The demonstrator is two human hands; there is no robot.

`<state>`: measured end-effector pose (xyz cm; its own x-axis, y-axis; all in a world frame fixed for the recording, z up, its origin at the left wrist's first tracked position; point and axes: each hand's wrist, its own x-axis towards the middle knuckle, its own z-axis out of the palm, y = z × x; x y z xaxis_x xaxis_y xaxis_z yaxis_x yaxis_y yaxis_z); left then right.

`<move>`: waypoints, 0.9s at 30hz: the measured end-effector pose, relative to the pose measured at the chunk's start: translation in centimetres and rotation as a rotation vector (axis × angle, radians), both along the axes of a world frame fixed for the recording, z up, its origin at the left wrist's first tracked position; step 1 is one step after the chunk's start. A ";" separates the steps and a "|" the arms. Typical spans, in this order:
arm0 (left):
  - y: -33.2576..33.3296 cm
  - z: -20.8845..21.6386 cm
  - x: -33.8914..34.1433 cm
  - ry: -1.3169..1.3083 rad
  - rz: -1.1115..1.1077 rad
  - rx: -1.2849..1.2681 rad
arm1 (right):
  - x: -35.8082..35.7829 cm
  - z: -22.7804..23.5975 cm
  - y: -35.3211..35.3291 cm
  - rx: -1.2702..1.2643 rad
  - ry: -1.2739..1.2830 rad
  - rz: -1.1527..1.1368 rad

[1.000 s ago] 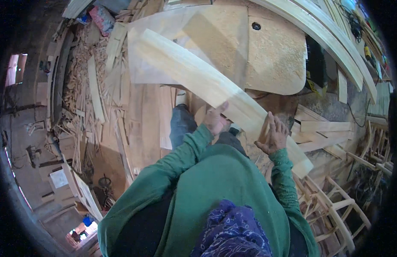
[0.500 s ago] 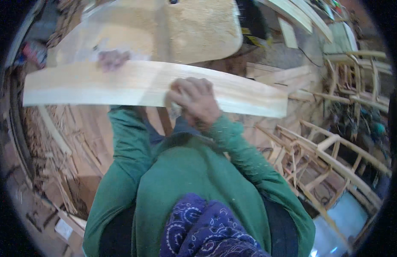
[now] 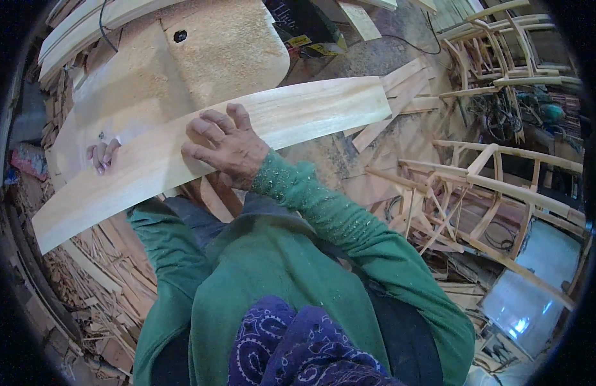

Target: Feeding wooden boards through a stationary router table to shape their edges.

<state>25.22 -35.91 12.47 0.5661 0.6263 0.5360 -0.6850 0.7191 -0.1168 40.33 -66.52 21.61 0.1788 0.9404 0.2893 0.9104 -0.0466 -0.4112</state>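
A long pale wooden board (image 3: 311, 119) lies across in front of my body, its left end lower and nearer to me. My left hand (image 3: 103, 156) grips it from beneath, with the fingertips curled over the far edge; its palm and thumb are hidden under the wood. On the upper face rests my right hand (image 3: 232, 149), fingers spread and slightly bent, near the board's middle. Sawdust clings to my right green sleeve (image 3: 311, 190). Beyond the board is a sawdust-covered worktop (image 3: 237, 58) with a dark round fitting (image 3: 180, 36).
Unfinished wooden chair frames (image 3: 497, 177) stand on the right, near a pale glossy panel (image 3: 526, 296). Wood scraps (image 3: 111, 283) litter the floor at left. Planks (image 3: 76, 38) are stacked far left. A black box (image 3: 304, 27) sits beyond the worktop, with loose boards (image 3: 401, 96) right of it.
The board has tilted, its left end dropping toward me and its right end rising. Both hands have moved left, and the left hand has also come nearer. The view has shifted too.
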 end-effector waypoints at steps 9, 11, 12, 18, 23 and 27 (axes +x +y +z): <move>-0.4 -1.6 -2.6 0.263 0.038 -0.208 | 0.9 -0.4 0.5 -0.035 0.070 0.087; -0.4 -2.4 -3.2 0.277 0.030 -0.176 | 1.3 -0.6 0.8 -0.069 0.095 0.125; -0.5 -2.8 -3.5 0.331 0.027 -0.209 | 1.5 -0.7 0.9 -0.059 0.100 0.150; -0.8 -4.3 -4.4 0.382 -0.020 -0.337 | 2.2 -0.6 1.3 -0.055 0.136 0.213; -3.5 -3.8 -3.8 0.686 0.078 -0.260 | 2.5 -1.5 1.2 -0.020 0.240 0.231; -9.0 -1.1 -3.7 0.944 0.211 -0.262 | 3.3 -1.5 -0.7 0.093 0.270 0.161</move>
<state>21.54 -44.96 11.38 0.5520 0.7970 -0.2452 -0.6894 0.6016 0.4035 43.65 -67.17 20.08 0.1118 0.9346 0.3378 0.7603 0.1385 -0.6347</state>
